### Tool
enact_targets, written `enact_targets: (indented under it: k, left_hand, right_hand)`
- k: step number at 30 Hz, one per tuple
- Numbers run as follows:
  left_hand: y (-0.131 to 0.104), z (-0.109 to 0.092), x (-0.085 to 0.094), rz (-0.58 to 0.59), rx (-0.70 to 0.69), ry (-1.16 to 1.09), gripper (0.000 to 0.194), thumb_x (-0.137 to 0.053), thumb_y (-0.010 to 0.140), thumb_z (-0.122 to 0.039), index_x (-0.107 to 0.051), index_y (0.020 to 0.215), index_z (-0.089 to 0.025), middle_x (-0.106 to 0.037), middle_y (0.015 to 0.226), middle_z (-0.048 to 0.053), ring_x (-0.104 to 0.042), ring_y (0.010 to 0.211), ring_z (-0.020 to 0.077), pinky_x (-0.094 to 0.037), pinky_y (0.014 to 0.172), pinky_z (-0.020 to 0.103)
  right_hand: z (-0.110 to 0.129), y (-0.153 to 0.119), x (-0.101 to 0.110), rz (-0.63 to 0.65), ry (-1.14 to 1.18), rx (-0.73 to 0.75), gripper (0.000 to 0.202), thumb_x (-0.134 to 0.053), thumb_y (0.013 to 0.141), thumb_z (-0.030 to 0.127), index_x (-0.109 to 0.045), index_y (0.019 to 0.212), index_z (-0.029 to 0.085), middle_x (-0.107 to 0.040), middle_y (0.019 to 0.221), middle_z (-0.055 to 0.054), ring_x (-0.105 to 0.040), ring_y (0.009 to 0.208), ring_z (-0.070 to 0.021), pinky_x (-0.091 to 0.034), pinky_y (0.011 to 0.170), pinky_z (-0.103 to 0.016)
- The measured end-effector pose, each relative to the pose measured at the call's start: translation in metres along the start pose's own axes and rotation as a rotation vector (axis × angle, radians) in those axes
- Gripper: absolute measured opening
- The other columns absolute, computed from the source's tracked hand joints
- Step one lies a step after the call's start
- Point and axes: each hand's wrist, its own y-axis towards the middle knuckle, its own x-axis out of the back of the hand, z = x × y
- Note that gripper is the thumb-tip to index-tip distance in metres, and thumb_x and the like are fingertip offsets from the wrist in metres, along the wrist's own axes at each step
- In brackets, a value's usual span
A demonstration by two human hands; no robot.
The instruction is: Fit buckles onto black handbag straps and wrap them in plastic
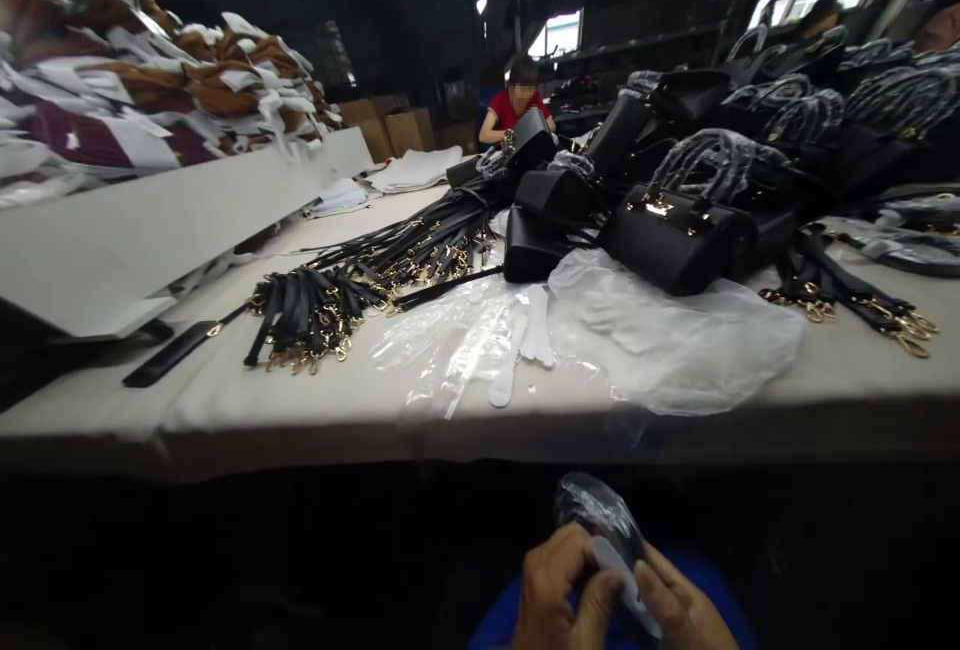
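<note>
Below the table edge, in front of my lap, my left hand (559,585) and my right hand (686,600) are both closed at the bottom of the head view. Between them is a dark curved piece wrapped in clear plastic (600,505), which looks like a bag handle. A thin white strip (622,570) lies against it, pinched by the fingers of both hands. Similar white strips (506,375) rest on clear plastic film (450,340) at the table's front. The lower part of the held piece is hidden by my fingers.
Black handbags (675,235) with plastic-wrapped handles are heaped at the right. Black straps with gold clasps (307,315) lie at left centre. A white plastic bag (675,330) spreads near the front edge. Brown wrapped goods (150,80) are stacked behind a white board (172,230). A person (517,110) sits opposite.
</note>
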Motion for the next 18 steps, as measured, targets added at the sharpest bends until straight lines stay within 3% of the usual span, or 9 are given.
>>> enact_targets:
  k: [3,6,11,14,18]
  left_hand:
    - [0.0,-0.008,0.013,-0.047,0.12,-0.109,0.031,-0.054,0.089,-0.046,-0.064,0.082,-0.018,-0.063,0.075,0.005,-0.055,0.067,0.0154,-0.044,0.065,0.026]
    - [0.009,-0.006,0.02,-0.126,0.287,-0.207,0.031,-0.058,0.087,-0.048,-0.058,0.08,-0.018,-0.057,0.062,-0.002,-0.042,0.049,0.0073,-0.034,0.049,0.021]
    - [0.015,0.0,0.021,-0.101,0.334,-0.225,0.029,-0.057,0.089,-0.046,-0.056,0.081,-0.018,-0.052,0.057,-0.006,-0.037,0.046,0.0045,-0.032,0.046,0.018]
    - [0.012,-0.002,0.02,-0.081,0.21,-0.096,0.024,-0.056,0.09,-0.041,-0.057,0.082,-0.018,-0.053,0.06,-0.005,-0.042,0.049,0.0058,-0.036,0.047,0.018]
    - [0.005,-0.009,0.019,-0.03,-0.167,0.146,0.008,-0.055,0.091,-0.021,-0.06,0.085,-0.02,-0.058,0.072,-0.002,-0.055,0.061,0.0077,-0.044,0.057,0.018]
  right_hand:
    - [0.013,-0.009,-0.018,0.04,0.069,0.031,0.05,-0.065,0.084,0.047,-0.062,0.124,0.018,-0.067,0.116,-0.012,-0.061,0.112,-0.0278,-0.043,0.104,-0.042]
    - [0.016,-0.012,-0.027,0.047,0.056,0.098,0.039,-0.066,0.085,0.037,-0.065,0.119,0.016,-0.069,0.11,-0.01,-0.062,0.106,-0.0243,-0.043,0.103,-0.039]
    - [0.009,-0.008,-0.025,0.036,0.092,0.149,0.036,-0.065,0.087,0.038,-0.067,0.116,0.017,-0.069,0.104,-0.008,-0.063,0.095,-0.0206,-0.047,0.092,-0.034]
    - [0.008,-0.006,-0.025,-0.017,0.091,0.136,0.04,-0.07,0.082,0.041,-0.068,0.113,0.017,-0.069,0.098,-0.007,-0.062,0.089,-0.0196,-0.048,0.083,-0.03]
    - [0.009,-0.004,-0.026,-0.082,0.096,0.106,0.036,-0.072,0.081,0.04,-0.07,0.108,0.016,-0.069,0.091,-0.005,-0.06,0.086,-0.0173,-0.046,0.081,-0.028]
